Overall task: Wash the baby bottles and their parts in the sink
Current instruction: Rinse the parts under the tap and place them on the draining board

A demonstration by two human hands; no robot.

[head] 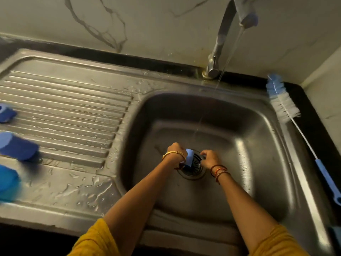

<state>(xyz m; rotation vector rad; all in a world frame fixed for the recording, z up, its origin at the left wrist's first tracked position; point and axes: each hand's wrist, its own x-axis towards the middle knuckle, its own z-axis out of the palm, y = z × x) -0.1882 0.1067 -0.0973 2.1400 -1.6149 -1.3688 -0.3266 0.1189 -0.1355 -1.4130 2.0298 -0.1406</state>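
Three blurred blue plastic bottle parts (17,145) lie on the ribbed steel draining board (73,100) at far left, their long axes running roughly left to right. Over the drain of the stainless steel sink basin (239,163), the left hand (176,152) reaches down, fingers clamped on a small pale blue plastic piece (190,157), which stands upright, long axis near vertical. The right hand (210,158) is curled just beside it; whether its fingers touch it cannot be told. A blue-and-white bristled bottle brush (284,106) lies on the black tabletop (311,111), bristles pointing away.
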